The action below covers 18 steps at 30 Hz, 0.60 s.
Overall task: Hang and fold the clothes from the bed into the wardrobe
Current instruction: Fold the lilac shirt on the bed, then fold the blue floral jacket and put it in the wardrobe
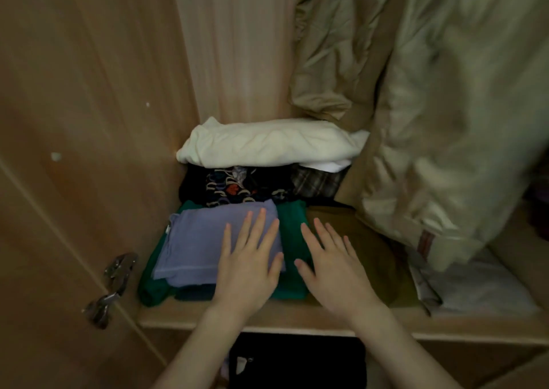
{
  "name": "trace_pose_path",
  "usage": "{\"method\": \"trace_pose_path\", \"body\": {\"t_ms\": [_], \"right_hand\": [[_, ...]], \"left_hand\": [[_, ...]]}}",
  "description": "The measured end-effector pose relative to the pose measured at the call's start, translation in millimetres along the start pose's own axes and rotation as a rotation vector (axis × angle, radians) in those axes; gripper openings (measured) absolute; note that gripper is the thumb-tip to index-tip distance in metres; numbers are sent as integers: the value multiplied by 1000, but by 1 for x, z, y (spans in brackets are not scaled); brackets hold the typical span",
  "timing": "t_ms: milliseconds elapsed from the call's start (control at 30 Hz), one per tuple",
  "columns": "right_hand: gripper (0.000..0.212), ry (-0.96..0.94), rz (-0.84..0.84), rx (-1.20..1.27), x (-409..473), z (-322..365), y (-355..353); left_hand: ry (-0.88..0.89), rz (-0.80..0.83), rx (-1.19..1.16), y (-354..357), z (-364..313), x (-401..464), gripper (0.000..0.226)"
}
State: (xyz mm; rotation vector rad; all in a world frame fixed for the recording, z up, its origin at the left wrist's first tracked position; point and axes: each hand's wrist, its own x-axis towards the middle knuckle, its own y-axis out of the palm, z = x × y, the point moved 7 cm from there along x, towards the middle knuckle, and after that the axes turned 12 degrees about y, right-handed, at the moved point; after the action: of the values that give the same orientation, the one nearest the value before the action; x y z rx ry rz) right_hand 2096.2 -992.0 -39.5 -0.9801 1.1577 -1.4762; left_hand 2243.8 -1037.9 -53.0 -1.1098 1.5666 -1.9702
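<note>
Lilac folded cloth (205,246) is lying atop the green garment (292,240) on the wardrobe shelf (267,317), and I am pressing my flat-fingered left hand (249,270) on it, my right hand (332,270) spread gripping nothing, so I'm judging folding well along, bed unseen.

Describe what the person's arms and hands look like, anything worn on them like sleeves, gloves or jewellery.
Both forearms are bare up to the frame's bottom edge, with no sleeves showing. The left hand and right hand wear no gloves, and no rings, watch or bracelet are visible on fingers or wrists. Nails look short and unpainted, though the dim light leaves fine detail uncertain.
</note>
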Motion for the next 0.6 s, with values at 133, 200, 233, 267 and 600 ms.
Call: {"method": "trace_pose_path", "body": {"t_ms": [133, 200, 233, 267, 600], "right_hand": [[72, 89, -80, -10, -58, -39, -13], [74, 131, -141, -9, -90, -57, -18], [74, 144, -155, 0, -105, -67, -20], [73, 151, -165, 13, -120, -77, -21], [74, 305, -223, -8, -266, -170, -28]], "left_hand": [[37, 5, 7, -18, -60, -17, 60], [67, -5, -7, -26, -93, -28, 58], [82, -7, -10, -30, -109, -34, 59], [98, -8, -15, -33, -126, -40, 59], [232, 12, -127, -54, -261, -116, 74]]}}
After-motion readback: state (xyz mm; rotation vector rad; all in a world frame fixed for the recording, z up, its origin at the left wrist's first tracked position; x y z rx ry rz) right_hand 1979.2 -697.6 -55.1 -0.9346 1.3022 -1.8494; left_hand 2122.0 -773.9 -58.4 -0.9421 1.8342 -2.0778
